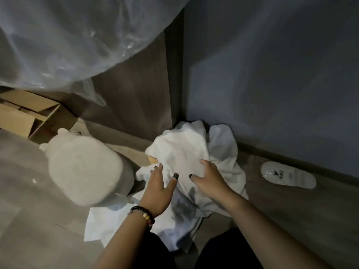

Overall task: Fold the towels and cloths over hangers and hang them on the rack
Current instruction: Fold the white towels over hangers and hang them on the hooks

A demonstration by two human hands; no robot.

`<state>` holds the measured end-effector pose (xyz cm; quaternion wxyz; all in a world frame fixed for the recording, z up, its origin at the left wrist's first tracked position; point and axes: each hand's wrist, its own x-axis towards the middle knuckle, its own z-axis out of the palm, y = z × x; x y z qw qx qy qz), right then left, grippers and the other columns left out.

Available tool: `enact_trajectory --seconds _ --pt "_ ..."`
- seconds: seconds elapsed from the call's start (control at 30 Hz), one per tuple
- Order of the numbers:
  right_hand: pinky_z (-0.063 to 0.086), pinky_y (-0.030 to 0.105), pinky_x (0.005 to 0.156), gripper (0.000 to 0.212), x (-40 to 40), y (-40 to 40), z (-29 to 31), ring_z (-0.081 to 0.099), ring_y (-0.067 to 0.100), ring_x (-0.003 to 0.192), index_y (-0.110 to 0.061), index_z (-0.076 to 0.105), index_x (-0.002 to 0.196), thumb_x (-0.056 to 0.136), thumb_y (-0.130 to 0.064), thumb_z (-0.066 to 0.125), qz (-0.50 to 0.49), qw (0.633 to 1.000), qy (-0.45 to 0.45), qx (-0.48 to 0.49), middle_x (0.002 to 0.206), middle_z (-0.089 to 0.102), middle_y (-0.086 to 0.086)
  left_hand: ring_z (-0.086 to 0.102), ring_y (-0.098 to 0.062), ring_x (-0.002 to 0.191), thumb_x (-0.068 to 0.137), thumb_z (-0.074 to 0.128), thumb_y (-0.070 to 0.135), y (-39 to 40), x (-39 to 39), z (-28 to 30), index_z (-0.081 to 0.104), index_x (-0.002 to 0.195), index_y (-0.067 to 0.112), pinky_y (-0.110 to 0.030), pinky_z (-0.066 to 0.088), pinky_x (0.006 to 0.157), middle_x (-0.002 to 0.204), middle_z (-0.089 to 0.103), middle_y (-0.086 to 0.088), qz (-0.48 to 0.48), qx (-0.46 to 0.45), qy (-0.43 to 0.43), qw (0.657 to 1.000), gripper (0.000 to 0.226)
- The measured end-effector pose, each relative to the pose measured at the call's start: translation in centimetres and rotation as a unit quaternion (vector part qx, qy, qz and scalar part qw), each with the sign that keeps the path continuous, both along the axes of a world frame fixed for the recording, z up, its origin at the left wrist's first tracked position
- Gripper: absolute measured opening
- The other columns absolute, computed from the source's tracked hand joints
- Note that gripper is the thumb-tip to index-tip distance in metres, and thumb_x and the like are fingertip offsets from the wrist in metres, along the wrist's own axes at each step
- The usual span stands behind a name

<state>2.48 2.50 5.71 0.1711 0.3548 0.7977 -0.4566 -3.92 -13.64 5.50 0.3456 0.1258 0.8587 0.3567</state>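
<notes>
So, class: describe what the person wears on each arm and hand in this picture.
Both forearms are bare, with no sleeves in view. The left wrist carries stacked bead bracelets, dark beads with a few pale and amber ones. The nails on the left hand and right hand are painted dark. No rings or watch show.

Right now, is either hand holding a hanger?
No, the left hand and right hand both rest open on the heap of white towels.

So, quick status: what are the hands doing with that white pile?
Left hand and right hand open, flat on the white towel pile. No hanger or rack in view. White plush toy crowding the pile's left side.
</notes>
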Motion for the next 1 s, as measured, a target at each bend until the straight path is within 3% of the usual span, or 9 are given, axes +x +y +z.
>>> enact_trajectory --seconds 0.1,0.2,0.37,0.47,0.53,0.7,0.83,0.9,1.0 --pt "0.026 0.029 0.112 0.071 -2.4 -1.2 -4.2 0.027 0.021 0.141 -0.016 0.021 0.150 0.092 -0.033 0.058 0.019 0.999 0.033 0.014 0.156 0.021 0.005 0.024 -0.028 0.145 0.092 0.043 0.060 0.1 -1.6 -2.5 0.012 0.154 0.021 -0.042 0.024 0.118 0.161 0.010 0.009 0.029 0.043 0.036 0.998 0.080" --pt "0.023 0.035 0.116 0.075 -4.5 -2.4 -7.8 0.022 0.024 0.143 -0.014 0.017 0.150 0.091 -0.036 0.058 0.064 0.993 0.063 0.075 0.157 0.019 0.006 0.007 -0.007 0.148 0.097 0.046 0.042 -0.3 -1.9 -4.1 0.015 0.154 0.019 -0.030 0.012 0.121 0.161 0.011 0.009 0.041 0.075 0.088 0.992 0.069" --pt "0.031 0.046 0.111 0.084 -6.3 -3.3 -13.2 0.015 0.036 0.144 -0.015 0.020 0.144 0.082 -0.055 0.060 0.138 0.942 -0.001 0.305 0.157 0.014 0.012 0.006 0.000 0.146 0.096 0.046 0.041 -2.2 -1.9 -5.8 0.018 0.153 0.021 -0.028 0.012 0.120 0.161 0.014 0.009 0.046 0.085 0.139 0.986 0.067" --pt "0.034 0.047 0.106 0.071 -6.4 -3.4 -14.6 0.019 0.038 0.143 -0.014 0.025 0.142 0.087 -0.046 0.057 0.155 0.924 -0.032 0.348 0.157 0.016 0.012 0.002 0.009 0.141 0.097 0.046 0.039 -3.2 -1.5 -5.7 0.019 0.152 0.024 -0.022 0.010 0.118 0.160 0.014 0.012 0.065 0.091 0.144 0.983 0.064" --pt "0.042 0.043 0.098 0.053 -6.4 -3.0 -14.2 0.034 0.037 0.135 -0.010 0.033 0.136 0.090 -0.028 0.053 0.138 0.926 0.005 0.351 0.149 0.034 0.014 0.001 0.008 0.141 0.097 0.046 0.038 -3.7 -1.2 -5.1 0.020 0.152 0.023 -0.019 0.008 0.116 0.160 0.014 0.012 0.069 0.089 0.139 0.984 0.063" --pt "0.046 0.037 0.073 0.031 -5.0 0.1 -8.8 0.060 0.038 0.095 -0.008 0.044 0.118 0.087 -0.002 0.044 -0.008 0.975 0.072 0.208 0.108 0.061 0.018 0.001 0.005 0.142 0.099 0.045 0.037 -3.9 -0.2 -0.8 0.023 0.151 0.026 -0.020 0.008 0.115 0.159 0.018 0.011 0.082 0.083 0.101 0.988 0.058" --pt "0.041 0.031 0.070 0.010 -2.3 2.4 -1.2 0.059 0.032 0.090 -0.016 0.049 0.094 0.091 -0.007 0.047 -0.148 0.975 0.117 0.122 0.098 0.063 0.014 0.009 0.005 0.141 0.098 0.044 0.041 -3.6 1.1 6.1 0.022 0.151 0.026 -0.026 0.015 0.118 0.156 0.026 0.008 0.062 0.075 0.050 0.994 0.059" --pt "0.043 0.032 0.071 0.011 -1.3 3.3 3.5 0.058 0.030 0.089 -0.018 0.051 0.092 0.090 -0.008 0.047 -0.178 0.971 0.116 0.111 0.098 0.063 0.010 0.029 -0.010 0.142 0.097 0.046 0.041 -3.6 1.4 9.7 0.027 0.149 0.030 -0.036 0.026 0.118 0.152 0.038 0.004 0.072 0.074 0.013 0.995 0.056" --pt "0.046 0.033 0.075 0.020 -0.6 4.4 11.3 0.058 0.030 0.094 -0.014 0.057 0.098 0.087 -0.002 0.045 -0.222 0.962 0.119 0.104 0.103 0.063 0.011 0.043 -0.014 0.133 0.098 0.051 0.028 -3.0 1.7 15.8 0.038 0.143 0.027 -0.029 0.038 0.105 0.145 0.046 0.002 0.157 0.128 -0.073 0.977 0.046"
